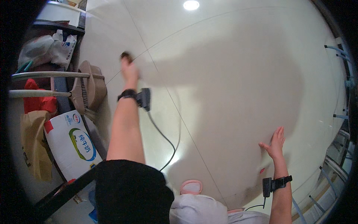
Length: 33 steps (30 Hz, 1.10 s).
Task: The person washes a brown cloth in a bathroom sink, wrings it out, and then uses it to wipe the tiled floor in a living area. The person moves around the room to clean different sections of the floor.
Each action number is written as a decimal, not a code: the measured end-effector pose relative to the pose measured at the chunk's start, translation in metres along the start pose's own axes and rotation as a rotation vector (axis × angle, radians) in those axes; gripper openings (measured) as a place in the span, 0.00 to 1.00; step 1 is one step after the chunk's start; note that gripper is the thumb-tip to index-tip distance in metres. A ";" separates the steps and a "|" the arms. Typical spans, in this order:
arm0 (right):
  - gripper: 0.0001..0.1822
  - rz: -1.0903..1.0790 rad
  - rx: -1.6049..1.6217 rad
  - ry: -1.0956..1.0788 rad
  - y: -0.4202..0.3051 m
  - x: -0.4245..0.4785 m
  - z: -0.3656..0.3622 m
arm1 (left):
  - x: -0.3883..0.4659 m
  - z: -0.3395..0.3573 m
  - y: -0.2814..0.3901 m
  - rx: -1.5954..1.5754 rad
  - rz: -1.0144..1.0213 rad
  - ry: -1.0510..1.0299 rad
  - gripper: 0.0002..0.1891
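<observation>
My left hand (130, 72) is stretched forward over pale floor tiles (223, 112) and closed around a small dark object (126, 56). Motion blur hides what that object is. Off to the right, my right hand (275, 144) is held above the floor with nothing in it, thumb spread away from the fingers. Each wrist wears a black strap with a small box and a cable. A small red scrap (262, 170) shows near my right forearm.
At left, brown slippers (95, 86) hang on metal rails (50, 74). Around them are a white milk carton (67, 142), a brown paper bag (36, 140), a red bag (42, 98) and plastic bags (47, 49). A metal rack (337, 165) lines the right edge. My pink slipper (191, 182) is below.
</observation>
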State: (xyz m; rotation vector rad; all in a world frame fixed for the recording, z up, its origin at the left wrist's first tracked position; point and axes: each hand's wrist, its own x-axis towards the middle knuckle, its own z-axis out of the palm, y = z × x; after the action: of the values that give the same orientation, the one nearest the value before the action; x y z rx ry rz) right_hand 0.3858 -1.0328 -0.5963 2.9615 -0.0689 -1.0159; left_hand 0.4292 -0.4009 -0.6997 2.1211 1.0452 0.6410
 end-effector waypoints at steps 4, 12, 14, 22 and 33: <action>0.65 -0.009 0.024 0.054 -0.002 0.000 -0.001 | -0.104 0.092 0.137 -0.156 0.584 -0.456 0.16; 0.47 -0.194 -0.047 -0.137 0.039 0.009 -0.022 | -0.423 0.043 0.174 -0.668 0.966 -1.279 0.14; 0.41 -0.216 0.128 -0.066 0.067 0.012 -0.006 | -0.389 0.044 0.180 -0.588 0.842 -1.473 0.17; 0.33 -0.041 0.605 0.151 0.133 -0.068 0.027 | -0.189 0.104 0.195 0.078 0.417 -0.447 0.15; 0.29 -0.038 0.340 0.244 0.181 -0.107 -0.015 | -0.487 0.069 0.238 -0.882 0.663 -1.730 0.14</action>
State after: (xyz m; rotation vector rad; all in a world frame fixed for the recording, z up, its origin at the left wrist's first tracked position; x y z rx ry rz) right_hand 0.3039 -1.2089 -0.5145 3.3819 -0.2026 -0.6981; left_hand 0.3199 -0.9317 -0.6288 1.3066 -0.7848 -0.4871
